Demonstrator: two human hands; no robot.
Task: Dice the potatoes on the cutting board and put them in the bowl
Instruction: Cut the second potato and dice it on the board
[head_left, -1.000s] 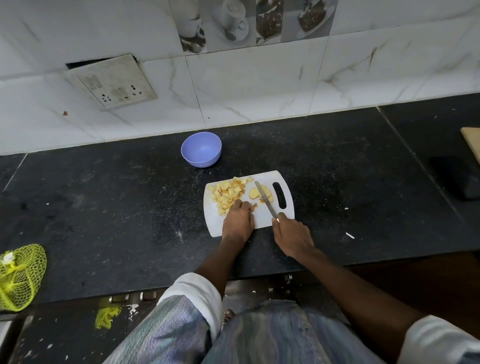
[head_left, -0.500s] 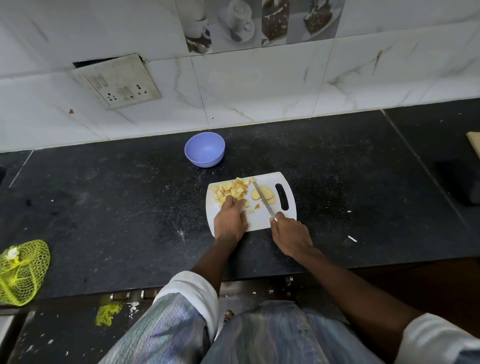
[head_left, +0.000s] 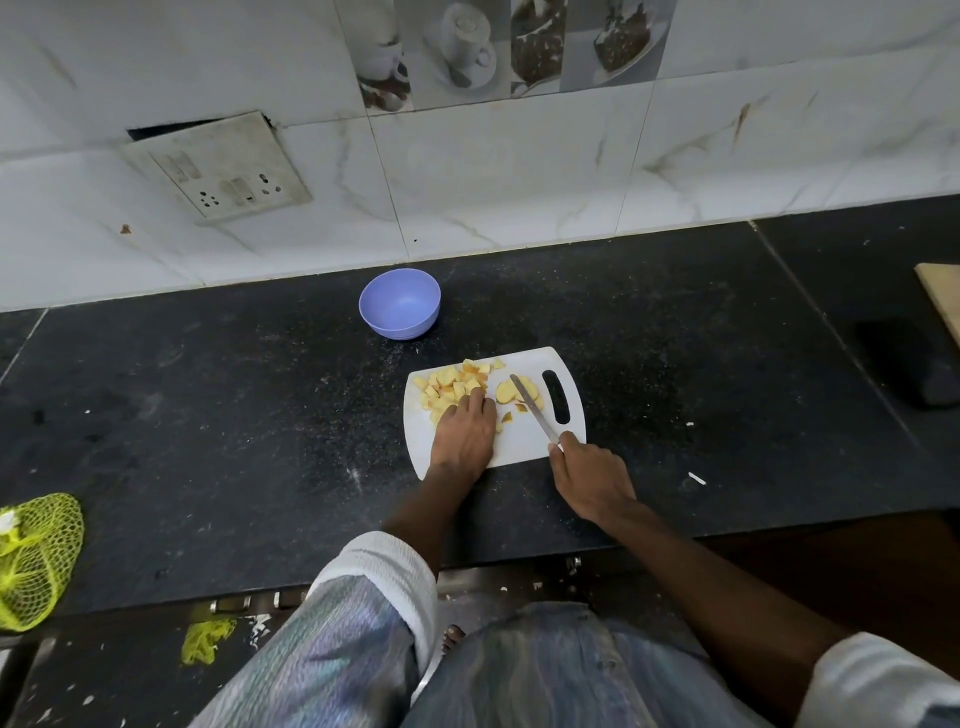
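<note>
Head view. White cutting board (head_left: 519, 441) at frame centre on the black counter (head_left: 208, 415). Left hand (head_left: 464, 431) rests flat, fingers straight, on the diced potato pile (head_left: 449, 387). Right hand (head_left: 592, 478) grips the knife (head_left: 532, 408), blade lying across 1 uncut potato piece (head_left: 506, 391). Purple bowl (head_left: 400, 304) stands apart, above the board's upper left.

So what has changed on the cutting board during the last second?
The left hand slid away from the person, up into the pile of diced potato. The right hand still grips the knife, its blade over the uncut potato slices. The cutting board and the empty bowl stayed put.
</note>
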